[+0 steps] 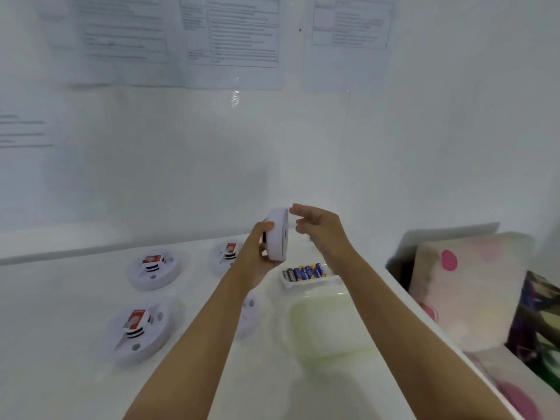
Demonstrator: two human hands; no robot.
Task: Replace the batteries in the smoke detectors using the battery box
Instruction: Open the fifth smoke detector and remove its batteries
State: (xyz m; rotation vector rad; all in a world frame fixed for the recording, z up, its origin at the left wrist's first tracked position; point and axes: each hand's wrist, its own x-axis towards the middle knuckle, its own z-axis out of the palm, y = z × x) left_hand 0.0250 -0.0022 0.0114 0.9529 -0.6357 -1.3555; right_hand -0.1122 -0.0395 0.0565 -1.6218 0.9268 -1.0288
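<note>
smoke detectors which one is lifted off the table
The smoke detector that the left hand grips, raised on edge near the right hand. The other detectors lie flat on the table.

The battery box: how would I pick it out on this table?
Find the white table below the papered wall. Near its right edge, beyond a pale green container, sits the small white battery box. Unlike the round smoke detectors, it holds blue batteries.

White table bearing a far-left smoke detector, a near-left smoke detector, a battery box holding batteries, and a pale green container just beside the box.
</note>
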